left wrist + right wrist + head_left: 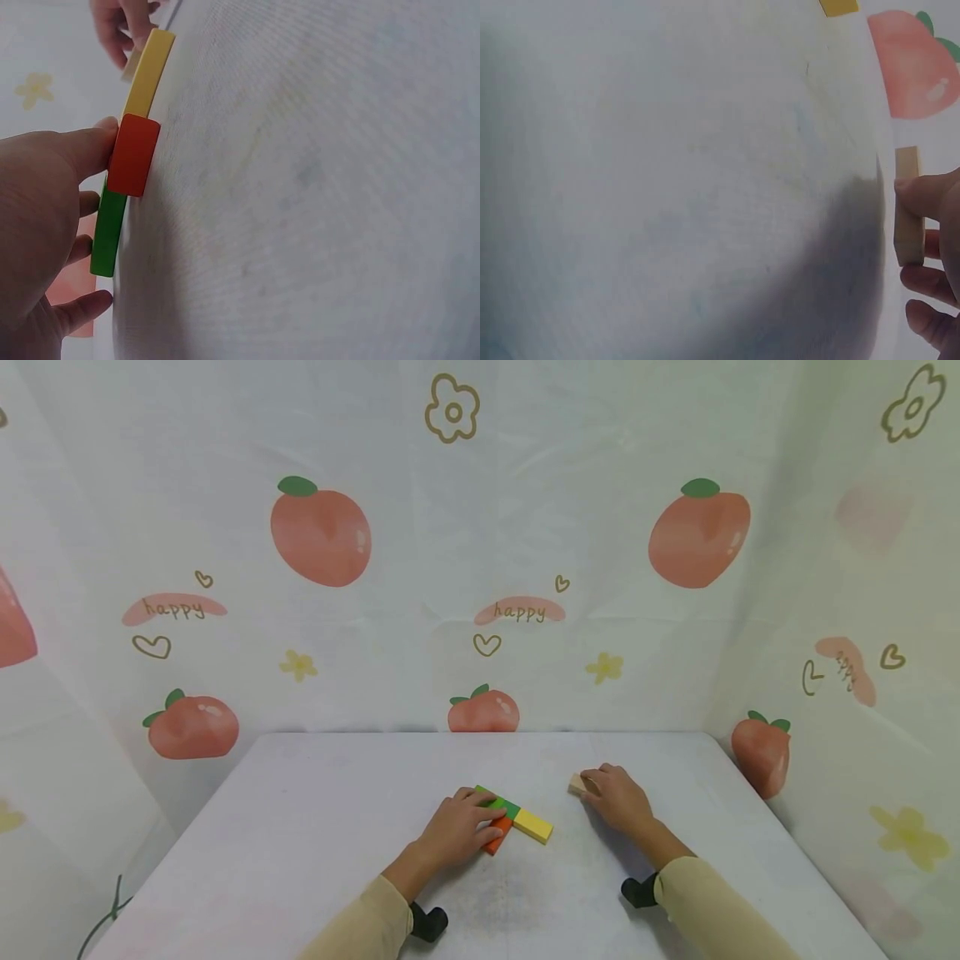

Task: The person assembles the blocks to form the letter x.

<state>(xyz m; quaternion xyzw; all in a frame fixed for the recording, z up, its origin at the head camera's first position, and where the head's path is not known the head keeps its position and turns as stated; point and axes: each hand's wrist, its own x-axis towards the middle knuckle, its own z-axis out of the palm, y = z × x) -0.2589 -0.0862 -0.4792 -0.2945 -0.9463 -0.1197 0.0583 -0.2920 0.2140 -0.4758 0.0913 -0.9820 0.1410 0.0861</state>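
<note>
In the head view my left hand (456, 828) rests on a small group of flat blocks, its fingers stretched over green blocks (510, 808) and its thumb at a red-orange block (497, 842). A yellow block (533, 826) continues the row toward the right. The left wrist view shows the thumb against the red-orange block (134, 155), with fingertips near the green block (109, 232). My right hand (619, 797) pinches a plain wooden block (576, 783), right of the group and slightly farther back. Part of that block hides behind the fingers; the right wrist view shows its long side (909, 225).
The blocks lie on a white table (337, 827) whose far edge meets a white curtain (397, 677) printed with fruit and flowers. Black wrist mounts (429, 923) sit under both sleeves. A dark cord (112, 910) hangs by the left table edge.
</note>
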